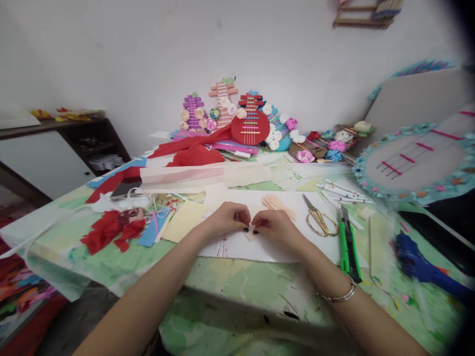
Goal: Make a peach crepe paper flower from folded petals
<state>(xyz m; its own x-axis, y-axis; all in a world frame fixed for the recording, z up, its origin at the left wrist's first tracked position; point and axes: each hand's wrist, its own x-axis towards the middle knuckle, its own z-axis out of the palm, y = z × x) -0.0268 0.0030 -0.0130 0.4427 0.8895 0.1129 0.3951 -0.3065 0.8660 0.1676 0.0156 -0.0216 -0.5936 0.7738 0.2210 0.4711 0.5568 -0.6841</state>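
Note:
My left hand (228, 217) and my right hand (273, 225) meet at the middle of the table, fingers curled and pinched on a small cream paper piece (251, 232). The piece rests on a white sheet (237, 247) lying on the green table (230, 282). Both thumbs and forefingers press its edges. A silver bangle (339, 295) circles my right wrist. A stack of cream paper strips (276, 202) lies just beyond my right hand.
Gold scissors (319, 221) and a green box cutter (346, 242) lie right of my hands, a blue glue gun (415, 262) further right. Red paper scraps (111, 228) sit left. Paper lute crafts (250, 123) and flowers line the wall. A round fan (415, 163) leans right.

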